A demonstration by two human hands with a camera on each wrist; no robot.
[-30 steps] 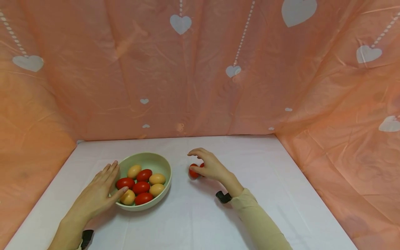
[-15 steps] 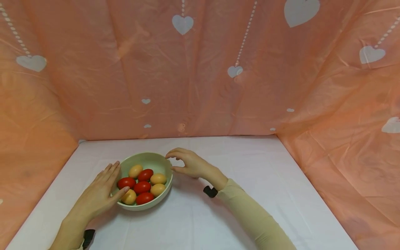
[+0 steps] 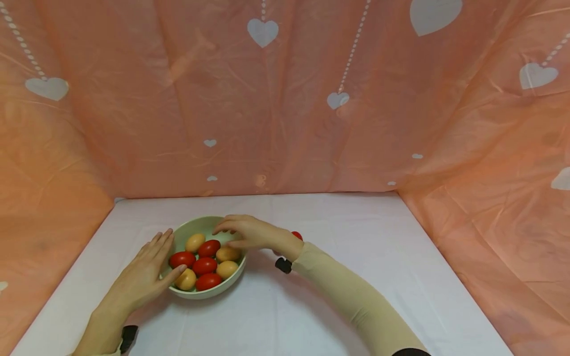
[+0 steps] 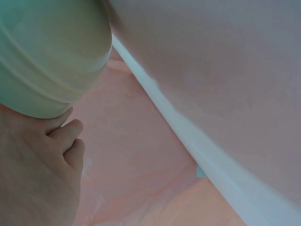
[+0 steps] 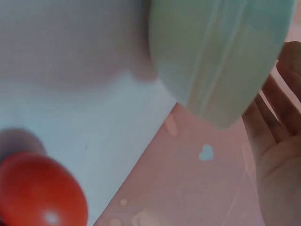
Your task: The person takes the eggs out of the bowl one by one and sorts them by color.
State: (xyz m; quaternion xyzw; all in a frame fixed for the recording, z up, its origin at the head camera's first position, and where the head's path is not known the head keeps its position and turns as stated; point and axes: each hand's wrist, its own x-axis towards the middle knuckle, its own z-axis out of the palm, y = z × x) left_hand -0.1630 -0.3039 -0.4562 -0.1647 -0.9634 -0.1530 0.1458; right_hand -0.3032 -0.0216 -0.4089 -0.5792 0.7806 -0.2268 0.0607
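Note:
A pale green bowl (image 3: 189, 230) holds several red eggs (image 3: 205, 266) and tan-yellow eggs (image 3: 227, 269). My left hand (image 3: 140, 277) rests against the bowl's left side with straight fingers, its thumb lying over the rim. In the left wrist view its fingers touch the bowl's outer wall. My right hand (image 3: 249, 232) reaches in over the right rim, its fingers spread and slightly bent above a tan-yellow egg (image 3: 228, 253). No object shows in its grasp; its palm is bare in the right wrist view. Beyond my right wrist, a red egg (image 3: 296, 235) lies on the table, partly hidden.
A white cloth (image 3: 338, 217) covers the table. Orange-pink sheeting (image 3: 285, 148) with white hearts stands behind it and on both sides. In the right wrist view a red egg (image 5: 42, 193) sits on the cloth beside the bowl.
My right hand has moved left from the red eggs on the table to above the inside of the bowl. My left hand stays at the bowl, which has not moved on the table.

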